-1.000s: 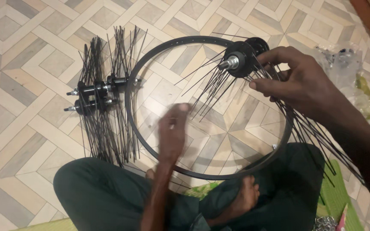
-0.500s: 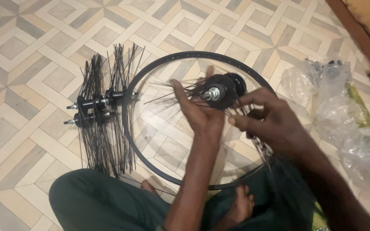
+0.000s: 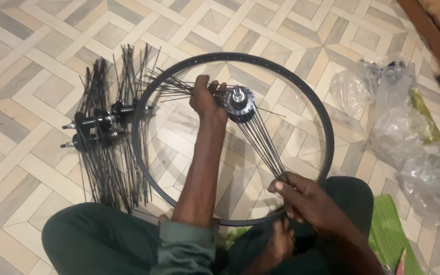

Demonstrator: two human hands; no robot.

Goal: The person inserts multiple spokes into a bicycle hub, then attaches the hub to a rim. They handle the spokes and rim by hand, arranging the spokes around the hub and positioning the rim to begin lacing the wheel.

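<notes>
- The black wheel rim [image 3: 315, 109] lies flat on the patterned tile floor [image 3: 31, 56], its near arc just in front of the person's crossed legs in dark green trousers [image 3: 92, 244].
- Inside the ring, the hub [image 3: 239, 102] sits high of centre, with bare floor showing all round it within the rim.
- The left hand [image 3: 205, 101] is at the hub's left side, fingers curled round a bundle of black spokes [image 3: 171, 87] that fans out leftwards across the rim's edge.
- The right hand [image 3: 306, 196] is at the near arc of the rim, thumb and fingertips pinching together the far ends of another spoke bundle [image 3: 263, 145] that runs up to the hub.
- Left of the rim, touching its outer edge, lie two spare hubs already threaded with spokes [image 3: 100, 127]; open tile lies beyond them.
- To the right, well apart from the rim, are crumpled clear plastic bags [image 3: 413, 137] (something dark shows inside the upper one), and a green mat [image 3: 388, 234] beside the right knee.
- Compared with half a second ago, the hub has moved from the rim's upper right towards the middle, the left hand now grips spokes at its left, and the right hand has slid down the spokes to the near rim.
</notes>
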